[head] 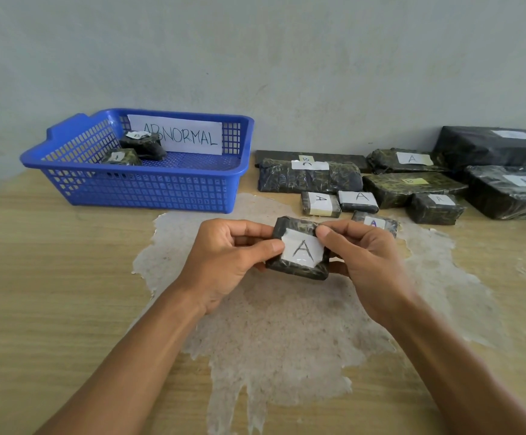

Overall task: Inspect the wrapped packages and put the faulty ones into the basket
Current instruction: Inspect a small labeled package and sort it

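Note:
A small dark wrapped package (299, 268) with a white label marked "A" is held above the middle of the table. My left hand (227, 259) pinches its left side, thumb on the label. My right hand (362, 255) pinches its right side, thumb near the label's top corner. The blue basket (136, 189) with an "ABNORMAL" sign stands at the back left. Two small dark packages (142, 146) lie inside it. Several wrapped packages (308, 177) labelled A or B lie at the back right.
The wooden table (51, 277) has a large worn whitish patch (286, 334) under my hands. A pale wall stands right behind the basket and packages. Large dark parcels (506, 189) fill the far right edge.

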